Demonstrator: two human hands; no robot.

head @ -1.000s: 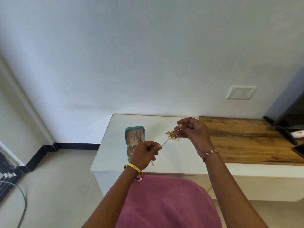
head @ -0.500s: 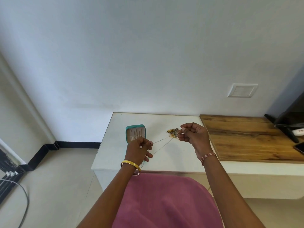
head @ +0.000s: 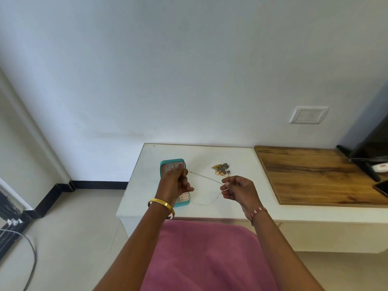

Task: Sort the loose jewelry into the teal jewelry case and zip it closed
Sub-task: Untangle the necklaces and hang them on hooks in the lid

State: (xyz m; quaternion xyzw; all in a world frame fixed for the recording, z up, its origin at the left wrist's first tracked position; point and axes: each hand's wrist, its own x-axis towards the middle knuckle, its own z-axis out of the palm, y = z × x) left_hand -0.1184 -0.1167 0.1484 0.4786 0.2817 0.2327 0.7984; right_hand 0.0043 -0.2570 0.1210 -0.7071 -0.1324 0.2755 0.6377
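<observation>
Head view: one thin chain (head: 204, 177) stretched between two hands, left hand (head: 175, 182) and right hand (head: 237, 189) each pinching an end above the counter (head: 237, 158). Light, limp, snag-prone; best held by the ends. One open teal case (head: 170, 163) under the left hand. One heap of loose jewelry (head: 220, 169) just beyond the right; pieces too tangled to count.

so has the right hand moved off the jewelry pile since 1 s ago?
Yes. The right hand has pulled back toward the person, clear of the jewelry pile on the white table.
</observation>
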